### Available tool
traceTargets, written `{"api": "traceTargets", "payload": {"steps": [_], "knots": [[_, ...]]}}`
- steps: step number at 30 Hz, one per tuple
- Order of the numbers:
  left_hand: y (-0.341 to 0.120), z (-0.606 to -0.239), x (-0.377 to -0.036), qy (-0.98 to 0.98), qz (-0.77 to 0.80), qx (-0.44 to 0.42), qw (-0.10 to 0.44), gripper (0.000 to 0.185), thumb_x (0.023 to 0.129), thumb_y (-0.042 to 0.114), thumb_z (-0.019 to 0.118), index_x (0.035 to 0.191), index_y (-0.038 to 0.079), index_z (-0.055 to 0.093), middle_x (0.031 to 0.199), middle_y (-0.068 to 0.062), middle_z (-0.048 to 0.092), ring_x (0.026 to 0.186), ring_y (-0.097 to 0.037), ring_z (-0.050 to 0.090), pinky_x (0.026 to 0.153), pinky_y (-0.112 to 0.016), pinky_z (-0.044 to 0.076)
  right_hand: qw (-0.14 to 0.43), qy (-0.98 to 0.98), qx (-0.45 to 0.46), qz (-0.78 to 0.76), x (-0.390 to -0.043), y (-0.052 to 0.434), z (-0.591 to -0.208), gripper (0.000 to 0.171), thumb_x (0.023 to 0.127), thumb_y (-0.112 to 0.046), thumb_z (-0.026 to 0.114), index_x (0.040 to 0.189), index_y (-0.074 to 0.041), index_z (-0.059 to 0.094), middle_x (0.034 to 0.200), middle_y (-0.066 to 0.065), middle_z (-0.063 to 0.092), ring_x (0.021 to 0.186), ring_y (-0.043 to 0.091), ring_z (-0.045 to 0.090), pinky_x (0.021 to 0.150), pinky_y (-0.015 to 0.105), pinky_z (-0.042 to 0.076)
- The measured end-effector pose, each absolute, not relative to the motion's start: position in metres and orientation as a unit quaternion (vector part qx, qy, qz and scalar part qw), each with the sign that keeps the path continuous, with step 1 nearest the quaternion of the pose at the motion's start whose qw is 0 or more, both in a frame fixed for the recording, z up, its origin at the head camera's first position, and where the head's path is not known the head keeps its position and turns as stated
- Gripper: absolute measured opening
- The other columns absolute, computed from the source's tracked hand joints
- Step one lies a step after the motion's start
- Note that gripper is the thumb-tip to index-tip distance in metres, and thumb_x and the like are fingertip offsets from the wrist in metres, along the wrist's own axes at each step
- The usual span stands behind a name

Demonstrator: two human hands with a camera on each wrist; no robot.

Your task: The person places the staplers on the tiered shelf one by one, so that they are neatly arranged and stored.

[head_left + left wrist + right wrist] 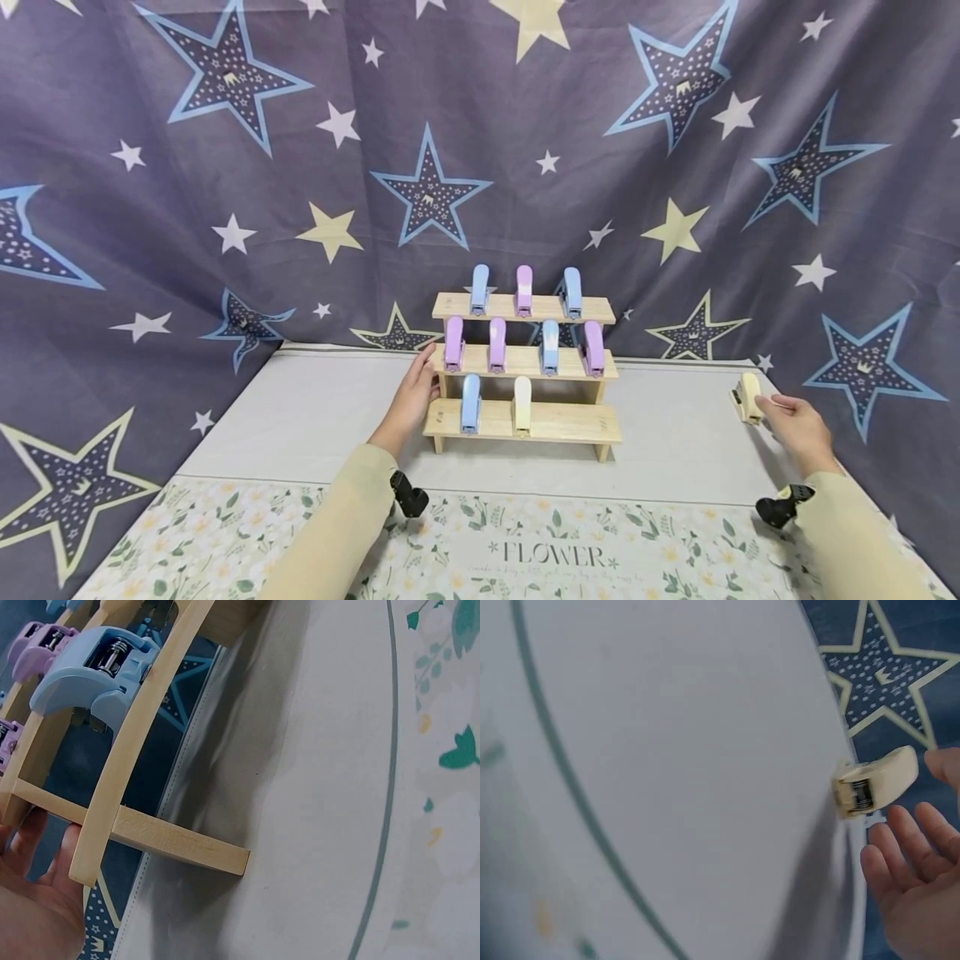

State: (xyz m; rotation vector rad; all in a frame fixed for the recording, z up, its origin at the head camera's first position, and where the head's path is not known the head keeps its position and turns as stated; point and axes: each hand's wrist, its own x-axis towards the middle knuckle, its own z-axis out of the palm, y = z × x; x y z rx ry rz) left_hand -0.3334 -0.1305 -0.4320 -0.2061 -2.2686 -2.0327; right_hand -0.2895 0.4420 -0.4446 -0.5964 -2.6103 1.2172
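My right hand (797, 427) is spread and relaxed, fingers straight, holding nothing; its fingertips sit just beside the cream stapler (747, 397), which lies on the bench (315, 417) at about two o'clock from me, near the far right edge. In the right wrist view that stapler (876, 781) lies just off my fingertips (900, 847), apart from them as far as I can tell. My left hand (415, 398) rests with straight fingers against the left end of the wooden rack (558, 423), at about twelve o'clock, touching its side frame (131, 761) without curling round it. I judge the cream stapler to be light, stiff plastic, smooth enough to slip, with a hinged top that may give if squeezed, so taking it across its two long sides near the middle looks the safest hold. The rack looks rigid and light, likely to shift if bumped. Counting: nine staplers stand on the rack's three shelves, three on top, four in the middle, two on the bottom. By colour they are four blue, four purple and one cream, plus the loose cream one, making ten. Behind hangs one star-printed cloth (225, 167), and a flowered mat (525, 550) lies at six o'clock.
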Motion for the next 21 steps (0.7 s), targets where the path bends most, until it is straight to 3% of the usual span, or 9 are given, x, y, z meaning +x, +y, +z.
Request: {"api": "traceTargets", "payload": {"steps": [7,11,15,17,19,21], "knots": [[-0.130,-0.431,-0.333,-0.741,-0.668,-0.065,0.042,0.049,0.111,0.020,0.026,0.160,0.014,0.024,0.158,-0.025,0.029,0.138,-0.045,0.039,0.113,-0.054,0.036,0.088,-0.844,-0.235,0.474,-0.299,0.436,-0.456,0.080,0.101,-0.048,0.046,0.153,0.010,0.025,0.147,0.038,0.036,0.132,0.050,0.042,0.104,0.058,0.042],[-0.130,-0.429,-0.333,-0.740,-0.669,-0.061,0.042,0.049,0.111,0.020,0.026,0.160,0.015,0.025,0.159,-0.023,0.027,0.138,-0.044,0.038,0.113,-0.052,0.037,0.093,-0.825,-0.239,0.504,-0.307,0.434,-0.460,0.080,0.101,-0.047,0.046,0.155,0.007,0.023,0.149,0.036,0.036,0.133,0.047,0.042,0.106,0.056,0.041],[-0.130,-0.428,-0.332,-0.740,-0.668,-0.065,0.042,0.050,0.111,0.020,0.025,0.160,0.013,0.023,0.159,-0.023,0.027,0.138,-0.044,0.039,0.113,-0.052,0.037,0.103,-0.825,-0.245,0.500,-0.311,0.432,-0.463,0.077,0.101,-0.047,0.047,0.154,0.006,0.028,0.147,0.033,0.041,0.123,0.041,0.049,0.084,0.033,0.053],[-0.130,-0.428,-0.332,-0.741,-0.667,-0.067,0.040,0.050,0.111,0.020,0.024,0.160,0.012,0.022,0.159,-0.024,0.027,0.138,-0.044,0.038,0.113,-0.052,0.037,0.106,-0.832,-0.248,0.484,-0.312,0.430,-0.463,0.076,0.101,-0.047,0.047,0.153,0.006,0.031,0.145,0.032,0.043,0.119,0.040,0.050,0.069,0.023,0.048],[-0.130,-0.428,-0.332,-0.742,-0.666,-0.066,0.039,0.050,0.111,0.020,0.024,0.160,0.012,0.022,0.159,-0.024,0.027,0.138,-0.045,0.038,0.113,-0.052,0.037,0.107,-0.840,-0.250,0.468,-0.312,0.429,-0.463,0.074,0.101,-0.046,0.048,0.151,0.006,0.035,0.143,0.031,0.045,0.117,0.039,0.050,0.062,0.019,0.043],[-0.129,-0.429,-0.332,-0.743,-0.665,-0.065,0.039,0.050,0.111,0.020,0.024,0.160,0.012,0.022,0.159,-0.024,0.027,0.138,-0.045,0.039,0.113,-0.052,0.037,0.107,-0.851,-0.249,0.451,-0.313,0.428,-0.463,0.072,0.101,-0.045,0.047,0.149,0.007,0.037,0.141,0.031,0.047,0.118,0.041,0.050,0.064,0.021,0.043]]}}
